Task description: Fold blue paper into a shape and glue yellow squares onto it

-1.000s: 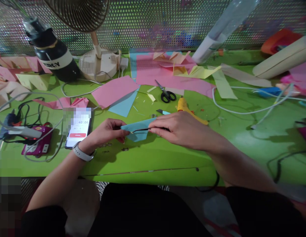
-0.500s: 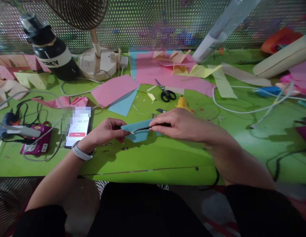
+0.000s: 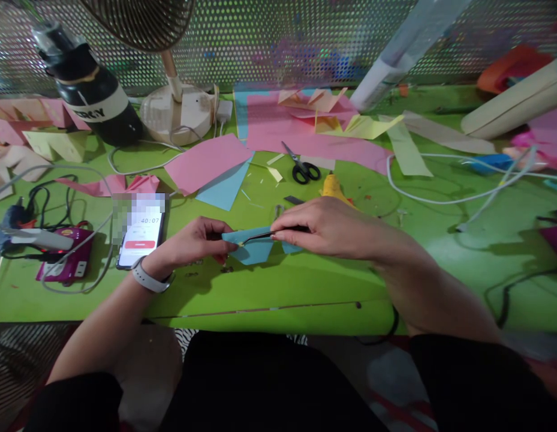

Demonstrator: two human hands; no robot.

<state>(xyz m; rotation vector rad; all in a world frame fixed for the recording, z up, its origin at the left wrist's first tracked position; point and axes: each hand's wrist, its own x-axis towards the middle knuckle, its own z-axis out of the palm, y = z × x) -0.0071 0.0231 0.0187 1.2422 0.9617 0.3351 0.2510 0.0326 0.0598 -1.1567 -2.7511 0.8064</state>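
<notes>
My left hand [image 3: 204, 241] pinches the left end of a piece of blue paper [image 3: 255, 249] between thumb and fingers, just above the table. In my right hand [image 3: 307, 227] is a pair of dark tweezers [image 3: 259, 236], closed in my fingers and pointing left. The tweezer tips meet a tiny pale yellow bit [image 3: 241, 245] on the blue paper, close to my left fingertips. Several small metal pieces [image 3: 226, 270] lie on the table below my left hand. Beyond my right hand sits a yellow glue gun [image 3: 334, 186], partly hidden by the hand.
Black-handled scissors [image 3: 301, 165] lie beyond my hands, by pink paper sheets [image 3: 278, 123]. Left stand a phone [image 3: 142, 234], a purple power strip [image 3: 66, 258], a dark bottle [image 3: 98, 96] and a fan [image 3: 177, 108]. A white cable [image 3: 422, 198] curves across the right side of the green table [image 3: 305, 288].
The blue paper has tilted slightly, its lower edge a little lower and more of its face showing. Both hands keep their grip and nearly the same places.
</notes>
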